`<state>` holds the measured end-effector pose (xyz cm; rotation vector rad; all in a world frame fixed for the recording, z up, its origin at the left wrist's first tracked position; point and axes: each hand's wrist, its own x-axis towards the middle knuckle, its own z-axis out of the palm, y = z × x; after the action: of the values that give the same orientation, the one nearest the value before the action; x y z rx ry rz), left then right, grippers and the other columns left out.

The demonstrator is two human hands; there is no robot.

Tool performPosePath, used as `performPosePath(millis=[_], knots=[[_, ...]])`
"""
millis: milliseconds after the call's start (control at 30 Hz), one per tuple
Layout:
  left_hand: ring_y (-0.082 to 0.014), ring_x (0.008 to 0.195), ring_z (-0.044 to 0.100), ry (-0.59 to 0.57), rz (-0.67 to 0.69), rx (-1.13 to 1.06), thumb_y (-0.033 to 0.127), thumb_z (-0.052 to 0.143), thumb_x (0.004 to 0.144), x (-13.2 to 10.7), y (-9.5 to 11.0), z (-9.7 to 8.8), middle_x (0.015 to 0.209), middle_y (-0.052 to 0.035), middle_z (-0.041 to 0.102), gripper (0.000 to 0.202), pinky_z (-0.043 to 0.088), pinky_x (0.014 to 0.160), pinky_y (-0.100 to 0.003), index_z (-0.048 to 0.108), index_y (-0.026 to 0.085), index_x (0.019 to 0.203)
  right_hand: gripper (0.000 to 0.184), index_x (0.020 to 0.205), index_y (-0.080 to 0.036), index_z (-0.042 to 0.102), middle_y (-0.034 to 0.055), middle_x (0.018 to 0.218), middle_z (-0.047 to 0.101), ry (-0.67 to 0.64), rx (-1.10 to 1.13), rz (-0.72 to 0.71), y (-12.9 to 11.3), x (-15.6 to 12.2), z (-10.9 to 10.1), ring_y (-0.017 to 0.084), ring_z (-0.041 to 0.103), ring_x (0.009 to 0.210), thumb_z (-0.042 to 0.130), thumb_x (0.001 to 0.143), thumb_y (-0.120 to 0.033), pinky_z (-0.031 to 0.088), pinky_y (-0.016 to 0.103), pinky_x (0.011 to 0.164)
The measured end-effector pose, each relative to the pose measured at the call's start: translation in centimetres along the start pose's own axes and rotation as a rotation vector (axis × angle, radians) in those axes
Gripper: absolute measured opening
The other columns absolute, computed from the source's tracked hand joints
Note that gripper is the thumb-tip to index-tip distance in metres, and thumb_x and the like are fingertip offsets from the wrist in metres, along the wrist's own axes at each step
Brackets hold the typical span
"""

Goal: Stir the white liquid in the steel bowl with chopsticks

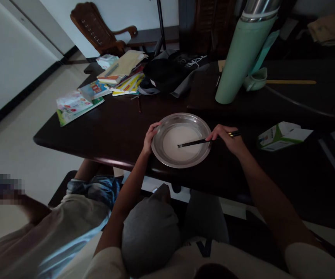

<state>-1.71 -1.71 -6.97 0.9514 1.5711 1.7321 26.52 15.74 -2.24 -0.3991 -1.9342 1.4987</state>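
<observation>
A round metal bowl (pixel 159 149) stands near the front edge of the dark table, holding a pale, milky mixture (pixel 174 141). My left hand (pixel 151 135) grips the bowl's left rim, fingers over the edge. In my right hand (pixel 225 136) is a pair of black chopsticks (pixel 194 142), closed between the fingers at the bowl's right side. Their tips reach into the pale mixture near the middle of the bowl. How deep the tips go I cannot tell.
Behind the bowl stand a tall green thermos (pixel 239 58) and a small green cup (pixel 256 80). An opened green-and-white carton (pixel 282 136) lies at right. Books (pixel 121 77) and a black bag (pixel 170 71) occupy the back left. Another person (pixel 80 213) sits at my left.
</observation>
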Motion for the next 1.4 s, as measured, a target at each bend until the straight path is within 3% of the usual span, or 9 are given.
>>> performPosePath(millis=[133, 267, 467, 600, 700, 900, 1100, 1300, 1400], knots=[[-0.0247, 0.102, 0.061, -0.010, 0.020, -0.011, 0.044, 0.059, 0.083, 0.0, 0.0, 0.1, 0.114, -0.0054, 0.063, 0.033, 0.048, 0.089, -0.037, 0.063, 0.025, 0.109, 0.044, 0.066, -0.027, 0.069, 0.0027, 0.081, 0.079, 0.024, -0.113, -0.012, -0.1, 0.1, 0.1, 0.024, 0.069, 0.084, 0.057, 0.091, -0.061, 0.050, 0.043, 0.087], [-0.0251, 0.103, 0.061, 0.007, 0.015, -0.013, 0.043, 0.060, 0.081, 0.1, -0.1, 0.1, 0.114, -0.0054, 0.064, 0.033, 0.049, 0.089, -0.037, 0.064, 0.024, 0.107, 0.051, 0.057, -0.025, 0.064, 0.0026, 0.064, 0.073, 0.161, -0.015, -0.039, 0.1, 0.2, -0.7, 0.023, 0.069, 0.070, 0.054, 0.094, -0.059, 0.050, 0.042, 0.082], [-0.0252, 0.101, 0.061, 0.008, 0.004, 0.004, 0.045, 0.060, 0.081, -0.1, 0.2, 0.2, 0.113, -0.0055, 0.064, 0.035, 0.048, 0.087, -0.037, 0.064, 0.024, 0.109, 0.049, 0.063, -0.025, 0.067, 0.0041, 0.075, 0.077, -0.024, -0.038, 0.010, -0.2, 0.0, 0.1, 0.023, 0.071, 0.078, 0.055, 0.091, -0.063, 0.052, 0.041, 0.082], [-0.0270, 0.107, 0.060, 0.001, 0.033, 0.032, 0.049, 0.059, 0.082, 0.0, 0.3, 0.2, 0.115, -0.0062, 0.064, 0.037, 0.047, 0.091, -0.038, 0.062, 0.024, 0.109, 0.048, 0.062, -0.025, 0.066, 0.0031, 0.073, 0.077, 0.089, -0.073, -0.003, 0.0, 0.1, -0.3, 0.023, 0.071, 0.077, 0.056, 0.092, -0.061, 0.051, 0.043, 0.086], [-0.0260, 0.103, 0.061, 0.002, 0.013, 0.012, 0.047, 0.060, 0.081, 0.2, 0.1, 0.1, 0.113, -0.0058, 0.065, 0.036, 0.048, 0.088, -0.038, 0.064, 0.024, 0.108, 0.050, 0.057, -0.025, 0.063, 0.0028, 0.063, 0.073, 0.150, 0.019, -0.024, 0.2, 0.2, -0.8, 0.023, 0.070, 0.068, 0.055, 0.094, -0.058, 0.052, 0.041, 0.078], [-0.0260, 0.103, 0.061, 0.019, 0.014, 0.000, 0.045, 0.062, 0.079, 0.1, 0.1, 0.1, 0.114, -0.0055, 0.066, 0.035, 0.050, 0.086, -0.037, 0.066, 0.024, 0.107, 0.044, 0.064, -0.025, 0.068, 0.0031, 0.079, 0.078, -0.021, -0.043, 0.002, 0.1, 0.0, 0.0, 0.023, 0.071, 0.081, 0.057, 0.093, -0.058, 0.051, 0.042, 0.084], [-0.0266, 0.106, 0.061, -0.005, 0.023, -0.005, 0.047, 0.060, 0.082, 0.1, 0.0, 0.1, 0.115, -0.0055, 0.065, 0.035, 0.049, 0.091, -0.038, 0.064, 0.025, 0.109, 0.050, 0.057, -0.024, 0.064, 0.0032, 0.066, 0.075, 0.161, -0.010, -0.034, 0.1, 0.2, -0.9, 0.023, 0.071, 0.071, 0.055, 0.094, -0.058, 0.051, 0.041, 0.079], [-0.0254, 0.107, 0.060, 0.008, 0.021, 0.000, 0.043, 0.061, 0.081, 0.0, 0.2, 0.1, 0.116, -0.0050, 0.064, 0.033, 0.048, 0.092, -0.036, 0.065, 0.024, 0.108, 0.046, 0.065, -0.024, 0.067, 0.0035, 0.078, 0.078, -0.050, -0.034, -0.008, 0.1, 0.0, -0.2, 0.022, 0.071, 0.081, 0.055, 0.094, -0.057, 0.051, 0.040, 0.082], [-0.0242, 0.106, 0.060, 0.012, 0.013, -0.026, 0.041, 0.062, 0.080, 0.0, 0.2, 0.2, 0.117, -0.0040, 0.065, 0.033, 0.048, 0.091, -0.035, 0.066, 0.024, 0.107, 0.045, 0.066, -0.024, 0.067, 0.0031, 0.082, 0.078, 0.029, -0.103, -0.016, 0.2, 0.1, -0.4, 0.022, 0.070, 0.083, 0.056, 0.093, -0.058, 0.049, 0.041, 0.086]])
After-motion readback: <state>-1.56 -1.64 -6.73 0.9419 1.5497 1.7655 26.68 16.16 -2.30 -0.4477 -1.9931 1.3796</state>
